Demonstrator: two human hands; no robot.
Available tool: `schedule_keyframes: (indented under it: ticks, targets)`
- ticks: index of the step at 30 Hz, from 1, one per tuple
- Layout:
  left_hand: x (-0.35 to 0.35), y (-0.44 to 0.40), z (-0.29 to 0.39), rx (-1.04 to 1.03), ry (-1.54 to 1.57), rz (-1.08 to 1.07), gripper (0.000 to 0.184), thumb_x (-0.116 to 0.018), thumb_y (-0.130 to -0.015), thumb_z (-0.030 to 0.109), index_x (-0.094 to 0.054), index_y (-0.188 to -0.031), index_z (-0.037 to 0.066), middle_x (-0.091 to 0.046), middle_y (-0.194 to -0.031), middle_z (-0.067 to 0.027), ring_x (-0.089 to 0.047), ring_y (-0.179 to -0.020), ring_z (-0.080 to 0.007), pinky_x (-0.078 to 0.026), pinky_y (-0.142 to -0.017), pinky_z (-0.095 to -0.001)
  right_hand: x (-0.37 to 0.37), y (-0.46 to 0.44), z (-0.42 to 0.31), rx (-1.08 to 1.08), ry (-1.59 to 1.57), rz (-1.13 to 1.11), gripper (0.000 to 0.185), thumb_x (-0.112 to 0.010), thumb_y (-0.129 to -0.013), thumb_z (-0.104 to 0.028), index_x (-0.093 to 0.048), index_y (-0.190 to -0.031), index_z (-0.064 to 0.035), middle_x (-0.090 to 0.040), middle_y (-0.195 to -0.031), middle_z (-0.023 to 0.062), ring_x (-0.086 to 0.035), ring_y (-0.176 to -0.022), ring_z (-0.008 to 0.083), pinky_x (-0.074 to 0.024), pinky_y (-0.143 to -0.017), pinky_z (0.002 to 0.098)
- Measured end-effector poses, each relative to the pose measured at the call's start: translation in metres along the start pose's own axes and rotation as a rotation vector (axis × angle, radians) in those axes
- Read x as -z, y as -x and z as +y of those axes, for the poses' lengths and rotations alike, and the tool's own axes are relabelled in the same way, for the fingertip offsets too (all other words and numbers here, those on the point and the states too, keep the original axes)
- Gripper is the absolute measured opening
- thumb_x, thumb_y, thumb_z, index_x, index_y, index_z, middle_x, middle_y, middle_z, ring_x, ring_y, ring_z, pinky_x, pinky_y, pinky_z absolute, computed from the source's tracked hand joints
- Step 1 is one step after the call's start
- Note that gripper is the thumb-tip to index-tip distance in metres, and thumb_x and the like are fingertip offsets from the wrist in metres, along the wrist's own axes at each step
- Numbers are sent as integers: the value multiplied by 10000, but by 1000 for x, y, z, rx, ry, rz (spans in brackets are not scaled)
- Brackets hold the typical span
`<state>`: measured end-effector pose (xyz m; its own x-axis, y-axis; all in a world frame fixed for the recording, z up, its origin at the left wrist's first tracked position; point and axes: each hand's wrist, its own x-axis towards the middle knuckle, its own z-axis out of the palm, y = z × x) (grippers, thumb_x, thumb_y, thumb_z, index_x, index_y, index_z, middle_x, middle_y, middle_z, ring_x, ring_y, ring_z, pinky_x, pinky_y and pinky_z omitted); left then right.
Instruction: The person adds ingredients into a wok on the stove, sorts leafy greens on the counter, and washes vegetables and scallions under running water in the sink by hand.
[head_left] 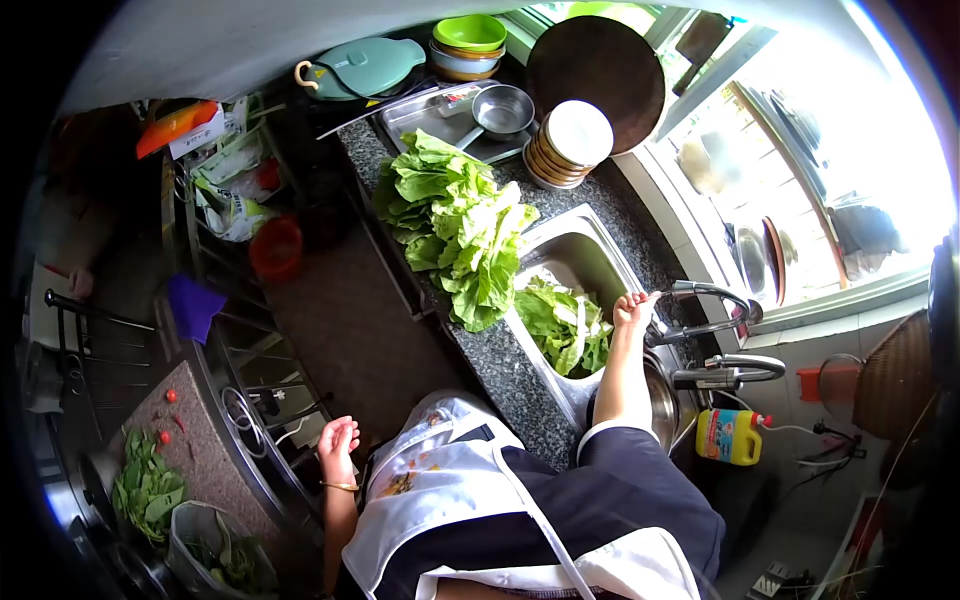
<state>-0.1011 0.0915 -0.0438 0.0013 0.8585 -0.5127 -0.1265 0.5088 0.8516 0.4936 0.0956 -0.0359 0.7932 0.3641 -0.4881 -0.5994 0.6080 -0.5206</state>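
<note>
My right hand (633, 308) reaches over the sink (612, 262), its fingers closed on the end of the tap (695, 290) at the sink's far side. Beneath that arm, leafy greens (560, 325) lie in the sink basin. A big pile of lettuce-like greens (455, 225) rests on the granite counter to the left of the sink, its leaves hanging over the front edge. My left hand (340, 437) hangs low at my side, away from the counter, with its fingers curled and nothing visible in them.
Stacked bowls (568, 145), a metal saucepan (502, 110) on a tray, and a round dark board (595, 80) stand behind the greens. A second tap (725, 372) and a yellow bottle (729, 436) are at right. More greens (148, 490) lie on the left counter.
</note>
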Motion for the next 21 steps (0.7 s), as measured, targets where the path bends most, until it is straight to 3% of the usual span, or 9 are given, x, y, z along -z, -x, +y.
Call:
schedule_keyframes:
  ticks: [2, 4, 6, 7, 9, 14, 18, 20, 21]
  targets:
    - [-6, -2, 3, 6, -12, -5, 161, -539, -860, 132, -571, -1001, 62, -609, -888, -32, -566, -749, -90, -461, -620, -208, -3, 13, -3, -27, -14, -188, 545, -334, -870, -559, -364, -526, -138, -283, -445, -23, -216, -336, 100, -142, -305, 223]
    - [-13, -4, 5, -3, -22, -22, 155, -538, -860, 127, -571, -997, 61, -608, -889, -33, -567, -750, -90, -464, -622, -207, -2, 19, -6, -144, -67, -367, 507, -347, -906, -471, -330, -532, -130, -253, -454, -17, -201, -353, 108, -156, -329, 241]
    - [-19, -6, 8, -7, -22, -40, 152, -539, -860, 127, -571, -993, 61, -608, -887, -34, -568, -749, -89, -465, -623, -206, -16, 28, -4, -91, -125, -112, 423, -446, -906, -317, -325, -545, -134, -262, -476, -33, -187, -362, 99, -149, -332, 231]
    - [-22, -7, 9, -13, -29, -45, 152, -540, -859, 128, -572, -993, 61, -608, -886, -33, -568, -748, -88, -465, -622, -205, -7, 20, -4, -90, -128, -109, 423, -446, -906, -317, -325, -545, -134, -262, -476, -33, -187, -362, 99, -149, -332, 231]
    - [-26, -7, 10, -21, -40, -52, 153, -544, -858, 133, -573, -992, 65, -609, -880, -27, -569, -747, -87, -465, -621, -205, 5, 8, -3, -5, 17, -295, 376, -522, -873, -172, -314, -561, -142, -263, -494, -47, -175, -372, 81, -140, -332, 219]
    - [-29, -8, 7, -22, -55, -70, 152, -546, -858, 138, -574, -991, 71, -610, -878, -24, -569, -746, -86, -466, -622, -206, -11, 20, -9, 127, 77, -416, 371, -562, -846, -123, -319, -568, -161, -242, -487, -59, -151, -363, 65, -136, -330, 210]
    - [-32, -7, 7, -20, -69, -87, 152, -543, -859, 138, -574, -992, 69, -610, -880, -23, -569, -743, -84, -468, -622, -204, -27, 12, -18, 94, 13, -442, 342, -585, -798, -49, -345, -581, -161, -324, -490, -54, -231, -378, 68, -184, -345, 203]
    - [-33, -8, 8, -23, -69, -94, 153, -542, -860, 137, -574, -992, 67, -609, -880, -24, -569, -743, -83, -469, -623, -203, -48, 22, -18, 204, 40, -215, 343, -549, -794, 14, -362, -575, -172, -297, -472, -51, -270, -400, 60, -202, -369, 206]
    - [-34, -9, 9, -25, -67, -100, 153, -541, -861, 136, -573, -993, 64, -609, -880, -25, -569, -743, -82, -469, -623, -202, -43, 20, -22, 265, 196, -336, 312, -593, -787, -51, -377, -594, -165, -351, -488, -42, -347, -451, 66, -259, -418, 204]
